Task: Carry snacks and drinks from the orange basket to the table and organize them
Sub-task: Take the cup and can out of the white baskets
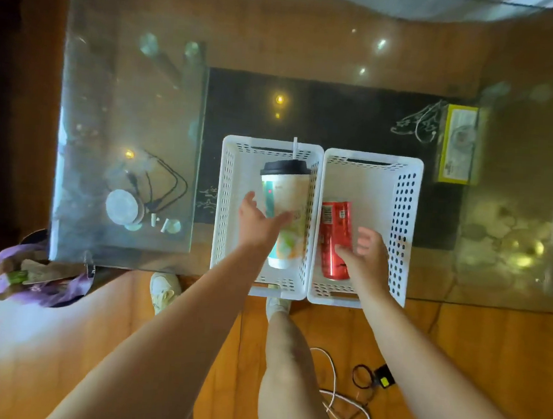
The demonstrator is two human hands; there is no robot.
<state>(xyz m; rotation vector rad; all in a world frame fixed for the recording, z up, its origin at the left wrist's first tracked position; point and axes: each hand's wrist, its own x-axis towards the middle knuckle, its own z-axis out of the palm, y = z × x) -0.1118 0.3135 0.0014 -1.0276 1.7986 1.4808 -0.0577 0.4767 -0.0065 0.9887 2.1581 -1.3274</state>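
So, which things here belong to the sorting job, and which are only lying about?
Belong to the job:
- cup, in the left bin, under the left hand
- can, in the right bin, at the right hand

Lying about:
- yellow box on the table
- black cables
- white cord on the floor
- purple bag

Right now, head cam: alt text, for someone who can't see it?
Two white baskets sit side by side on a glass table; the left hand touches a lidded paper cup in one, the right hand a red can in the other.
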